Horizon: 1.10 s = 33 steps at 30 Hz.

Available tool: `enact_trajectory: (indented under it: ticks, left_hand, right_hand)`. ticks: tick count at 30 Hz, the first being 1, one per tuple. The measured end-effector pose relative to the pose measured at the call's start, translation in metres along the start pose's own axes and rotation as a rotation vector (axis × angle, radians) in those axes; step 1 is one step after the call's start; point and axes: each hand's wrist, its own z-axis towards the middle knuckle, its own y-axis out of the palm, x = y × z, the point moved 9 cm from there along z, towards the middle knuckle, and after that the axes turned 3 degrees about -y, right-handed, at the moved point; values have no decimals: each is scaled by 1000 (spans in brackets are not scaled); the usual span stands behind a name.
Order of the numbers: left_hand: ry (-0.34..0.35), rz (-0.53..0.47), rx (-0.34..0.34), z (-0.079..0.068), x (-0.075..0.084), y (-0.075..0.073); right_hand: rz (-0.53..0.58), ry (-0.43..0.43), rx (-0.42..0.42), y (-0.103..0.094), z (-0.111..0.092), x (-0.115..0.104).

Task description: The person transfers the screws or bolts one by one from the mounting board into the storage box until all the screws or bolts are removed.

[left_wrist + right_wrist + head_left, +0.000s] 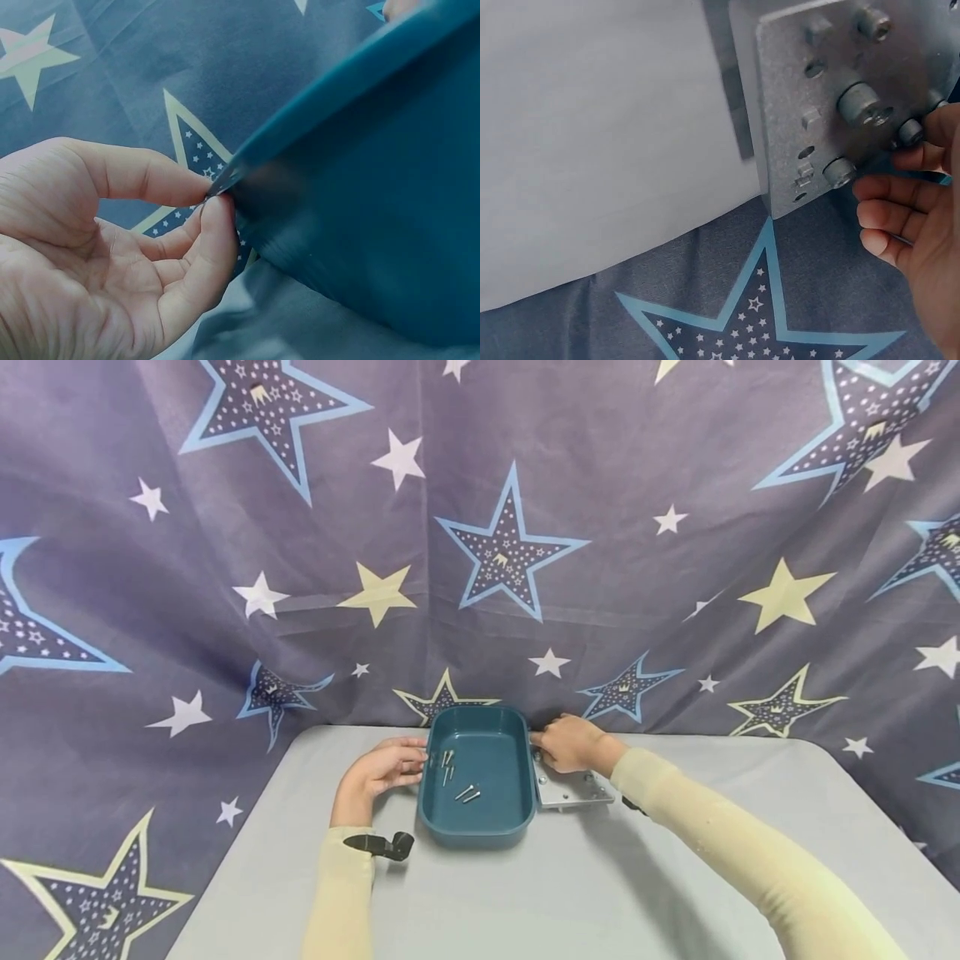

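A deep blue-green tray (480, 827) stands on the table with several small metal bolts (471, 797) lying in it. At its left side my left hand (386, 766) pinches the rim between thumb and fingertip, as the left wrist view shows; the other fingers curl below. To the right of the tray is a silver metal plate (562, 789) set with several bolts and holes. My right hand (573, 743) reaches over the plate's far left corner. In the right wrist view its thumb and a fingertip pinch a dark bolt head (910, 133) near the plate's edge, beside other bolt heads (859, 103).
A pale grey cloth covers the table (480, 902). Behind it hangs a dark curtain (480, 643) with a star print, close to the far ends of tray and plate. A black strap mount (382, 845) sits on the left wrist.
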Motion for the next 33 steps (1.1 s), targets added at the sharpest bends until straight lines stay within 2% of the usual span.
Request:
enact_trajectory:
  ticks: [6,10,15,25,33]
  left_hand:
    - [-6,-8,-7,0,-6,-2]
    - [1,-16,-18,1,-10,-2]
    - [8,-22,-24,2,-7,-2]
    - [10,-19,-32,-2,-4,-1]
    - [12,-13,-11,1,-4,-4]
  right_hand:
    - [-14,-10,-45,5,2,-4]
    - [-25,-17,-46,7,2,-6]
    - [-18,-23,-46,4,3,-5]
    - [-8,-46,-15,1,4,-7]
    - [11,-66,49,-2,1,-6]
